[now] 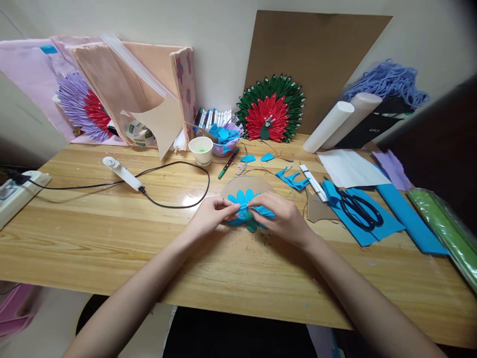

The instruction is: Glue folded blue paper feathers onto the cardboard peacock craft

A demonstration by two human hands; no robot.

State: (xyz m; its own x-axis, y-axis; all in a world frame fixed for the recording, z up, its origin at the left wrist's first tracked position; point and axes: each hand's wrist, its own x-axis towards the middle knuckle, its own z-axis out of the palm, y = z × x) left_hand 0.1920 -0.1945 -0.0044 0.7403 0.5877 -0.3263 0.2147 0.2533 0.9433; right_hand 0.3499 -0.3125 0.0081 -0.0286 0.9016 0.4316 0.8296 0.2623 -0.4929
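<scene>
1. The left hand [210, 215] has its thumb and forefinger drawn together in a narrow pinch on the blue petals [241, 195]; the exact piece between the tips is too small to tell.
2. The right hand [281, 213] pinches the same petals just beside the left fingertips, thumb and forefinger nearly meeting.
3. The petals fan out between and beyond the fingers, rounded tips upright, lower ones spreading sideways, partly hidden beneath both hands.
4. A rounded green piece [252, 223] sits just below the fingertips.
5. Behind the petals, beyond the fingers, shows a cardboard disc [244, 183].
</scene>
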